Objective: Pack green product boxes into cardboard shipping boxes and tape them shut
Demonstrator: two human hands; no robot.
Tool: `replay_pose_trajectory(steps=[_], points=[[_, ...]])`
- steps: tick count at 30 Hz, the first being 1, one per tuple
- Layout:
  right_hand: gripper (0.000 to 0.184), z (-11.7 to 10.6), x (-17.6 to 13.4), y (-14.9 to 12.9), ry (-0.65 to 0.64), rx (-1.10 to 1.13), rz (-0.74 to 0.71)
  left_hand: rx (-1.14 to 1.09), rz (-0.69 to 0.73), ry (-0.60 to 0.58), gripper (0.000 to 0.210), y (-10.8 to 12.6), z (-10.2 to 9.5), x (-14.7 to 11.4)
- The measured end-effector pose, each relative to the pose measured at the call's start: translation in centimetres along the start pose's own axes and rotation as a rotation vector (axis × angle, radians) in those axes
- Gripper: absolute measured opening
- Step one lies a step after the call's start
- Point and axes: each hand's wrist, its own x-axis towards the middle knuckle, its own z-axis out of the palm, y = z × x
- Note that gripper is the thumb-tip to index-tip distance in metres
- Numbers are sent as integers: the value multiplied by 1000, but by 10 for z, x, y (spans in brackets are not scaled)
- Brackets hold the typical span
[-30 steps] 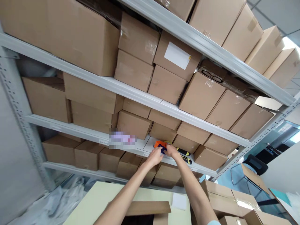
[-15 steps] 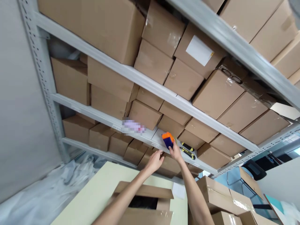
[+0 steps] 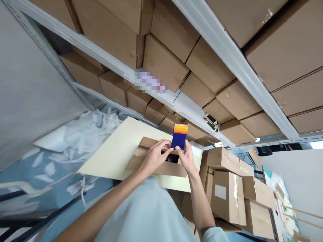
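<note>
The right hand [image 3: 187,157] had its fingers closed on a small dark-blue-and-orange packet [image 3: 179,138], thumb against the lower part of its face. The left hand [image 3: 155,155] had bent fingers, their tips at the packet's lower left corner — whether they gripped it, I could not tell. The packet stood roughly upright in view, over an open cardboard carton [image 3: 151,165] on the cream tabletop [image 3: 109,145]. Two black-and-yellow utility knives [image 3: 211,125] lay on the shelf [image 3: 188,108] beyond.

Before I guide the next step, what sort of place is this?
Probably a stockroom or packing area: a metal rack holds rows of cartons, an open box sits on the table, and cutters lie on a shelf.
</note>
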Motion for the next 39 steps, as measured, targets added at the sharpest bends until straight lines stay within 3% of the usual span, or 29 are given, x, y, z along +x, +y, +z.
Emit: replay_pose_trajectory(steps=[8,15,19,24,32,39], points=[[57,11,-27,-8,-160,41,68,197,108,15,18,22,-26,-47],[50,17,-46,-16,-152,-66,-15,288,149,293,39,64,-67,-45],[40,12,-55,-27,-182,-275,-128,349,227,221,33,87,-88,-37],[20,-1,-58,-39,-237,-474,-351,345,365,158,26,100,-101,-35],[14,-20,-55,-50,-197,-794,-679,364,457,53,22,108,-113,-31],[19,-37,-58,-67,-207,-918,-778,330,543,-95,20,114,-114,-30]])
